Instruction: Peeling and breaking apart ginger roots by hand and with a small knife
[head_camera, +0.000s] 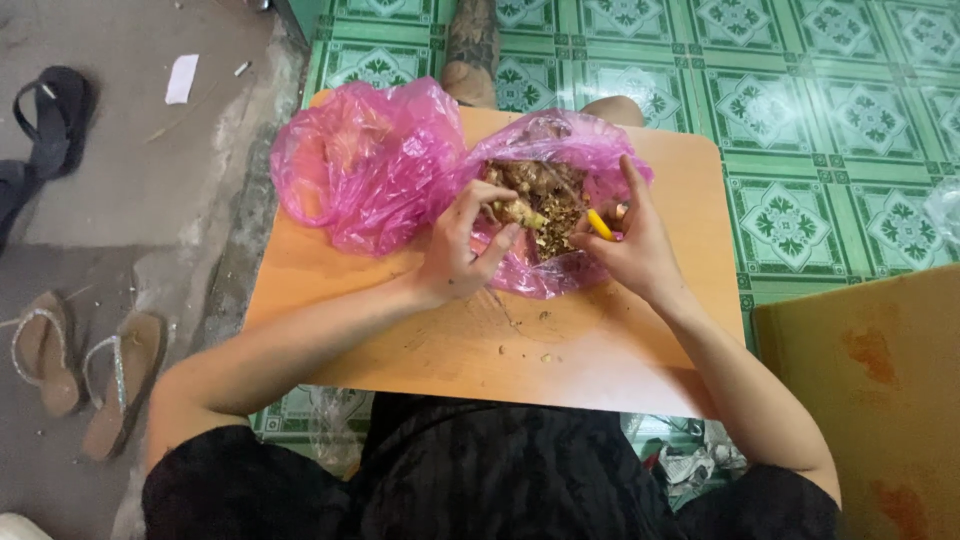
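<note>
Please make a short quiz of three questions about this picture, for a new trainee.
1. True or false: the left hand holds a piece of ginger over the open pink bag.
2. What colour is the tool in the right hand?
A) yellow B) blue C) black
3. Fill in: both pink bags lie on an orange ____.

Key: 1 true; 2 A; 3 board.

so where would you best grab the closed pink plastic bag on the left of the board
By my judgement, take the closed pink plastic bag at its gathered top edge, coming from above on its left side. The film bunches there, so it should pinch easily, and that side lies free. The left hand and the open pink bag of brown roots crowd its right side.
</note>
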